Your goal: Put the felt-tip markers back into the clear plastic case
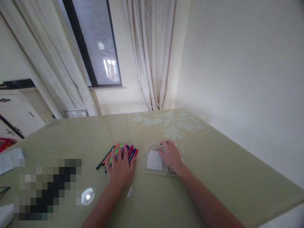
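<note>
Several coloured felt-tip pens [133, 151] lie side by side in a bunch on the table. My left hand [120, 167] rests palm down over them with its fingers spread, hiding part of the bunch. To the right is a clear plastic case [145, 158], lying flat, with a white card or paper [155, 161] in its left half. My right hand [171, 155] lies over the right half of the case, fingers loosely bent. What is under its palm is hidden, and I cannot make out whether its fingertips grip anything.
The pale green table [225, 177] has a white floral pattern near its far end. A shiny round light spot [87, 196] shows left of my forearm. Papers [10, 160] lie at the left edge, beside a blurred-out patch. Curtains [154, 47] and a wall stand beyond.
</note>
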{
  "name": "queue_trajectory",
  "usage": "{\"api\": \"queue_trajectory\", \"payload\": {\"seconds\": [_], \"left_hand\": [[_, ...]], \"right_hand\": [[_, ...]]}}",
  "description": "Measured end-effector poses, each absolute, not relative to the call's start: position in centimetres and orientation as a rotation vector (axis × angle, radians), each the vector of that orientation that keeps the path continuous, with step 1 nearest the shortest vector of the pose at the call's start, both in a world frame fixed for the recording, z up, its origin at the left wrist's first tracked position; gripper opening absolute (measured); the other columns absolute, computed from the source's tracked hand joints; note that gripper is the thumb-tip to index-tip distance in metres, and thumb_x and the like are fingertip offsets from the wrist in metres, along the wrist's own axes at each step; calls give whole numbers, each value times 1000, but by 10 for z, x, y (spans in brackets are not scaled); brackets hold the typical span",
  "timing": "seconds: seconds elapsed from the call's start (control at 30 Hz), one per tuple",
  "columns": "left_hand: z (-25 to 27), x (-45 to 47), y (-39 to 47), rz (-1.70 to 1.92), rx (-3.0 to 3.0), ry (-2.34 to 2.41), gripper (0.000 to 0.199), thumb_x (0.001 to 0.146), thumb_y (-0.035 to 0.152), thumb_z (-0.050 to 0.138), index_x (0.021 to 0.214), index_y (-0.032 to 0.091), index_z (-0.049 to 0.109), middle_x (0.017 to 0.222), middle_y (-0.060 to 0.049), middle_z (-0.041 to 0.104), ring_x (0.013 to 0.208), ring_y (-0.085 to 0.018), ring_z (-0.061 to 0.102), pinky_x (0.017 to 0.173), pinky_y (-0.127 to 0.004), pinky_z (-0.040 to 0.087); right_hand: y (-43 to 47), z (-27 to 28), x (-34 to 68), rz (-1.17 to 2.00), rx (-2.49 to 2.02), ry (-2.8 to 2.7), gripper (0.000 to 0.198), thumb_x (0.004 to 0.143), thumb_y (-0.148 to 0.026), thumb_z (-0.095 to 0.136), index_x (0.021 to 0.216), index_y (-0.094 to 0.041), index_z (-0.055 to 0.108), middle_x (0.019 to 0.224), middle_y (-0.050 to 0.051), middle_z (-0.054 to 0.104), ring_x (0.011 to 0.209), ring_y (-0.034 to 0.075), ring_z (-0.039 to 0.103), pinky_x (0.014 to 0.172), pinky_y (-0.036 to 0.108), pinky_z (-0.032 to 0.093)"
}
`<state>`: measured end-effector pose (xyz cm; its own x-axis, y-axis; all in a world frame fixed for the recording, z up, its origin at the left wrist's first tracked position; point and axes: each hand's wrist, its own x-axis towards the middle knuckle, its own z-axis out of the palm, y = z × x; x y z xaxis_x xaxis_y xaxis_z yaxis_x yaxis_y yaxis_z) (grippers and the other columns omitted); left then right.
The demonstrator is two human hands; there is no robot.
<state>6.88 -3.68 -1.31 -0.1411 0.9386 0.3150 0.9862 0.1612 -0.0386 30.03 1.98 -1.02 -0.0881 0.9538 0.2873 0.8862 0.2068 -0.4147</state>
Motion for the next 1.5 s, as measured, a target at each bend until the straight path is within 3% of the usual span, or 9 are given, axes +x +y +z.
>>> {"api": "queue_trajectory", "payload": {"seconds": [0.17,0.57,0.8,0.9,1.03,1.13,1.2,1.33,1.5], "left_hand": [[-19,67,-36,-154,-1835,-2288,68,102,54,37,158,17,38,163,-21,36,147,-48,32,114,-69,27],[-24,38,-17,-300,-1908,-2243,63,102,53,40,157,22,40,164,-14,36,151,-41,27,120,-64,19],[-9,44,-23,-461,-2099,-2001,24,99,32,51,112,24,69,150,-10,53,137,-32,45,112,-53,34],[-7,49,-24,-520,-2147,-2031,21,98,34,53,99,21,70,138,-11,59,130,-33,48,106,-52,38],[-6,60,-24,-616,-2297,-1951,19,98,30,53,98,20,68,127,-11,64,126,-32,52,105,-50,40],[-7,68,-25,-643,-2455,-1918,19,102,29,48,101,20,64,105,-8,71,105,-27,64,94,-42,47],[-9,72,-26,-691,-2541,-1861,20,105,28,42,104,21,61,100,-7,72,97,-24,68,87,-37,50],[-5,78,-32,-733,-2602,-1722,22,107,30,39,111,23,59,108,-6,73,101,-21,70,84,-30,51],[5,69,-32,-492,-2481,-1976,34,106,48,37,102,24,61,95,-3,75,88,-22,73,70,-30,50]], "right_hand": [[21,-15,300,210,-1664,-2032,31,92,-15,50,118,-18,66,122,13,66,116,26,59,100,37,42],[38,-11,341,204,-1848,-1941,55,82,1,41,129,-18,61,129,13,68,119,25,62,96,33,42],[41,-8,357,207,-1928,-1815,56,81,2,40,130,-15,61,127,15,68,118,26,63,95,34,43],[39,-1,353,110,-1970,-1807,50,85,-1,42,128,-13,63,125,18,68,113,29,64,93,37,44],[28,9,327,-16,-1811,-1862,32,97,-17,48,123,-16,67,122,17,68,116,31,60,98,42,43],[12,10,296,186,-1306,-2120,30,104,-31,49,127,-23,66,123,10,69,114,24,62,100,35,45],[1,9,279,307,-1061,-2272,28,106,-32,47,118,-25,71,110,7,73,104,21,64,94,32,48],[-8,6,266,440,-950,-2209,29,106,-32,49,111,-22,75,99,7,74,95,20,67,87,30,50],[7,13,291,482,-934,-1979,23,102,-34,57,103,-24,78,95,5,77,90,19,69,85,31,52]]}}
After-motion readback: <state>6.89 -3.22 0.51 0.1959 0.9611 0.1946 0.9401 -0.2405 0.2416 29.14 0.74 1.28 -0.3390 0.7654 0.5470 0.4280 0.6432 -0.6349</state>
